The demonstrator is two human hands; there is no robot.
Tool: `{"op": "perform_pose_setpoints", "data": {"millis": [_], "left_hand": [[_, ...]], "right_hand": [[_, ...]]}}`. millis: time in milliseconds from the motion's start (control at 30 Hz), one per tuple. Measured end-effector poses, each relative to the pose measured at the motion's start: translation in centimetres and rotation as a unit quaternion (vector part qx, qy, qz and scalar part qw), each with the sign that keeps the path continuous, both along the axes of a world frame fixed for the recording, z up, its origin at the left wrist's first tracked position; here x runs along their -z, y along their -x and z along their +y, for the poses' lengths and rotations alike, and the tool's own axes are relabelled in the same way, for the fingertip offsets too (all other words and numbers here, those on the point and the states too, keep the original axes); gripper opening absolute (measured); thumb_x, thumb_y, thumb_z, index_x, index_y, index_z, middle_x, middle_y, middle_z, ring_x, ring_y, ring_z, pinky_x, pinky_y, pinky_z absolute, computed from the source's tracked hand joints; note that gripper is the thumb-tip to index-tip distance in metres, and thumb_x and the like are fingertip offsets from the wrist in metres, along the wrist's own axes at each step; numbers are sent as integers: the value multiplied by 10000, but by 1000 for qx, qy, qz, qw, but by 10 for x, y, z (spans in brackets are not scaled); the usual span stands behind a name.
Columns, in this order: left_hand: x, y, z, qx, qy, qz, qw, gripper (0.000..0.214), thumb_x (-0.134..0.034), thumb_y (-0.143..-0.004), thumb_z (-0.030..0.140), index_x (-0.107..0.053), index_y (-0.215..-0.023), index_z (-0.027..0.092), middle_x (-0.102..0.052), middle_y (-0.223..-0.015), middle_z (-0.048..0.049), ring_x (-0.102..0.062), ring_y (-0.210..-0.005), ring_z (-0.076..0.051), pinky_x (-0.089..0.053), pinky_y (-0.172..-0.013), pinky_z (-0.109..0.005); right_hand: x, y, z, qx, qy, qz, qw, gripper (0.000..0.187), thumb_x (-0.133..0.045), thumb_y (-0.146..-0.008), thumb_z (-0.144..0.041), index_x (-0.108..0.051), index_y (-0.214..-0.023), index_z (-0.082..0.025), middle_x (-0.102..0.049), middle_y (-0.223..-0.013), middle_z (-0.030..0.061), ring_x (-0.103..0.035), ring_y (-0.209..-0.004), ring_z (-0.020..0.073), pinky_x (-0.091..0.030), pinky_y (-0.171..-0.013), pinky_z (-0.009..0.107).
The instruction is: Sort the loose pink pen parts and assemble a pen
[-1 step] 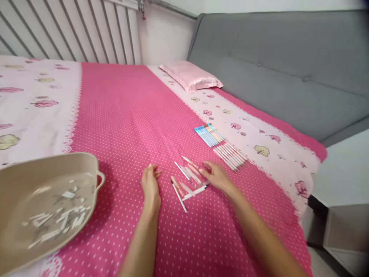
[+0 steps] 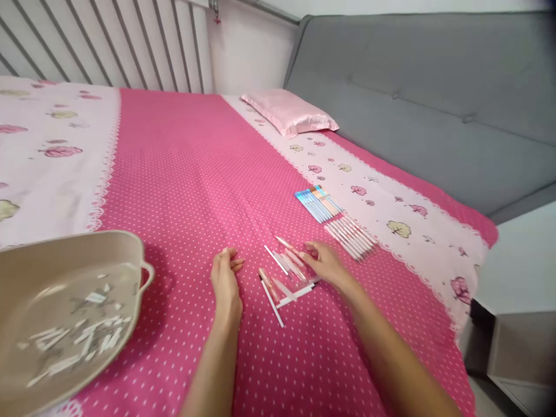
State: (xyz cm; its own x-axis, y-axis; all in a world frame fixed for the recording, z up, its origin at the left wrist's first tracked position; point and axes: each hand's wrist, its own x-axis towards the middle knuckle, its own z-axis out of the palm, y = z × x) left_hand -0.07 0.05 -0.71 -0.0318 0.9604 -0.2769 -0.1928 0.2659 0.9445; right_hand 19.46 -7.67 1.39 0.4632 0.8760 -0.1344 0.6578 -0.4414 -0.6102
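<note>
Here the right hand (image 2: 324, 263) lay over a loose scatter of pens (image 2: 284, 275) on the pink dotted bedsheet (image 2: 195, 174), fingers slightly curled and touching them, gripping nothing clearly. The left hand (image 2: 226, 284) rested at nine o'clock of the pens, loosely curled, empty. A neat pen row (image 2: 336, 220) lay at one o'clock; a beige basin (image 2: 65, 301) sat well apart at nine o'clock.

Matt dotted cotton bedsheet (image 2: 195, 174), glossy satin pillow (image 2: 289, 112), smooth plastic pens (image 2: 284, 272)
</note>
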Motion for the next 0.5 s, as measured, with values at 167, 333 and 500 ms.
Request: {"op": "perform_pose_setpoints", "data": {"millis": [167,333,500], "left_hand": [[7,1,-3,33,40,13,999,427,-441,-821,541,-620,-980,187,-628,-962,-60,-586,-904,-201,-444,-848,-366],[8,0,-9,23,43,6,999,414,-454,-825,538,-636,-981,201,-638,-980,-63,-594,-914,-213,-461,-845,-368],[5,-9,-18,56,19,47,997,379,-454,-841,516,-634,-997,221,-640,-1032,-50,-593,-957,-202,-461,-849,-338]], "right_hand": [[-2,6,67,-122,93,-50,987,359,-492,-821,-510,-589,-859,-166,-639,-738,32,-577,-655,166,-380,-565,251],[7,13,77,-133,74,-79,985,226,-495,-844,-394,-547,-874,-176,-612,-723,20,-554,-662,159,-340,-572,246],[9,2,56,-104,2,79,991,286,-468,-869,-385,-555,-1019,-158,-640,-908,54,-593,-787,156,-431,-676,261]]}}
